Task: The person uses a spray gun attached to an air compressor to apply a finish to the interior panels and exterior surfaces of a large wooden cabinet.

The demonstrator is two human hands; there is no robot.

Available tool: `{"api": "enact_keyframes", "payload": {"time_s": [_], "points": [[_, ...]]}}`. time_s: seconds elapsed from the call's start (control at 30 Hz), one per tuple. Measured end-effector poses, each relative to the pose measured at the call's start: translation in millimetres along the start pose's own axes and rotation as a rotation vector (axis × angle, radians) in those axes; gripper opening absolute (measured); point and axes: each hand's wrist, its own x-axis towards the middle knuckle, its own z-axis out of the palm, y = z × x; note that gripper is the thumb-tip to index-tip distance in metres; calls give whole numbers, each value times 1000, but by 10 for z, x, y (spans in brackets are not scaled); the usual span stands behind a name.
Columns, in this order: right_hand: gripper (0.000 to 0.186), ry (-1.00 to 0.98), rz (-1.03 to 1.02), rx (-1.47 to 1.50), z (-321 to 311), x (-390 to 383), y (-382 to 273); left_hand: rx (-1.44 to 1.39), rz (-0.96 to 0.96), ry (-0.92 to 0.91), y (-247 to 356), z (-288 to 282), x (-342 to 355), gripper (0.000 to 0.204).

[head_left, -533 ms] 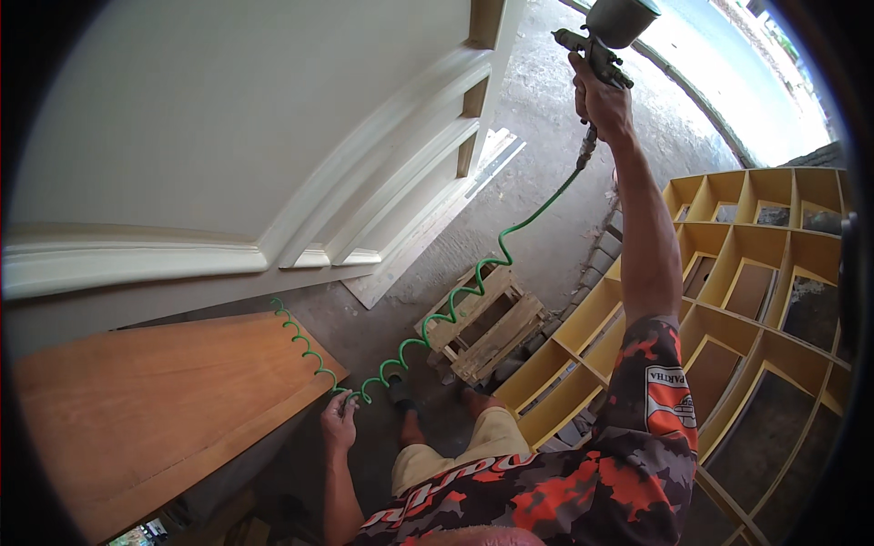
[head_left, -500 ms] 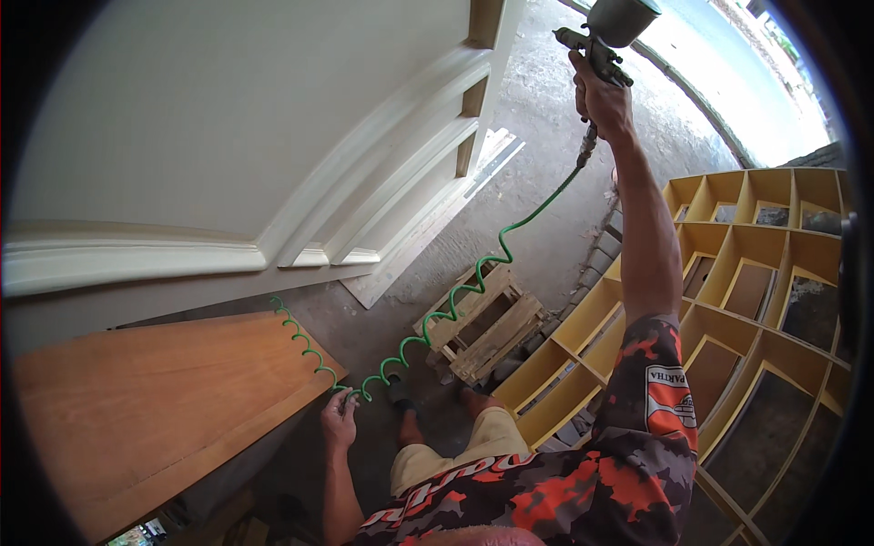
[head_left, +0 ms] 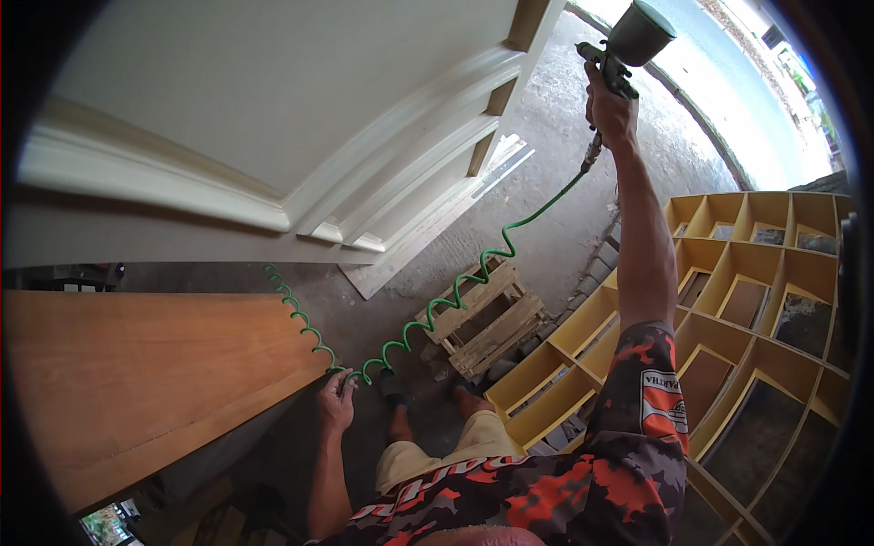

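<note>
My right hand (head_left: 612, 111), arm stretched far forward, is wrapped round the grip of a spray gun (head_left: 619, 71) with a grey metal cup (head_left: 642, 33) on top. The gun's nozzle points left toward a large white panelled piece (head_left: 273, 100) with raised mouldings. From the base of the grip a coiled green air hose (head_left: 444, 303) runs back to my left hand (head_left: 337, 400). That hand is low by my left side, its fingers closed on the hose. Beyond it the hose coils away past the edge of a brown wooden board.
The brown wooden board (head_left: 155, 382) lies at left. A small slatted wooden pallet (head_left: 482, 318) is on the floor ahead of my feet. Yellow open-compartment shelving (head_left: 728, 300) spreads along the right. Pale boards (head_left: 437, 223) lie on the floor beneath the white piece.
My right hand and the spray gun have shifted slightly right and nearer in view. The white piece appears farther right as the view moves. My left hand stays on the hose.
</note>
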Motion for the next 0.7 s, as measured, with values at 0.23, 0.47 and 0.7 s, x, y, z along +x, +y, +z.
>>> {"api": "enact_keyframes", "payload": {"time_s": [0.23,0.47,0.7], "points": [[39,-100,21,99,334,-761,-38,18,-25,-5,-260,-397,-176,26],[42,-182,-12,108,823,-1720,-298,30,-49,20,-575,-885,-384,26],[26,-235,-31,177,1316,-2750,-676,55,-61,33,-1031,-1342,-574,26]]}}
